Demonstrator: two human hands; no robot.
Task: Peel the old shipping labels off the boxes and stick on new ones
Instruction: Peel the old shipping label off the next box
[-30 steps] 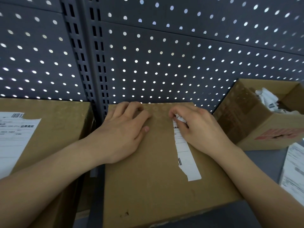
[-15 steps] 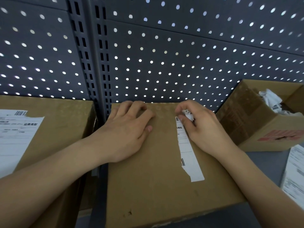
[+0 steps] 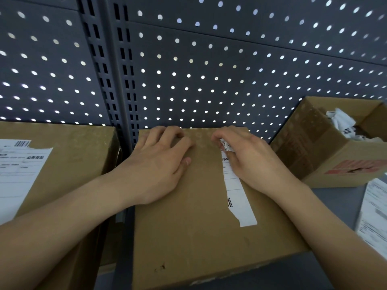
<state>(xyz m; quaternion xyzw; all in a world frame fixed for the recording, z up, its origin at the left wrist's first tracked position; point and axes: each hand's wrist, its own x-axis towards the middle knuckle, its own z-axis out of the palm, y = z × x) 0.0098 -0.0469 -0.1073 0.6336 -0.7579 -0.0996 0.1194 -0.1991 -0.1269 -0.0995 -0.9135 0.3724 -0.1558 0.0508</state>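
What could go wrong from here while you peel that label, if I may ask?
1. The label is a narrow strip with a ragged torn edge, and the right hand pinches only its crumpled top end. A quick pull could tear it and leave scraps stuck down.
2. Only the left hand, pressing on the box, steadies it. If that pressure eases, the box may shift with the pull.

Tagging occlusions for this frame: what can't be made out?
Head view only.
label strip, top end: crumpled inside the right hand pinch.
Its print: too small to read.
left box label: cut by the left edge.
paper sheets: blurred, cut by the right edge.
open box: its wall hides most of the scraps.
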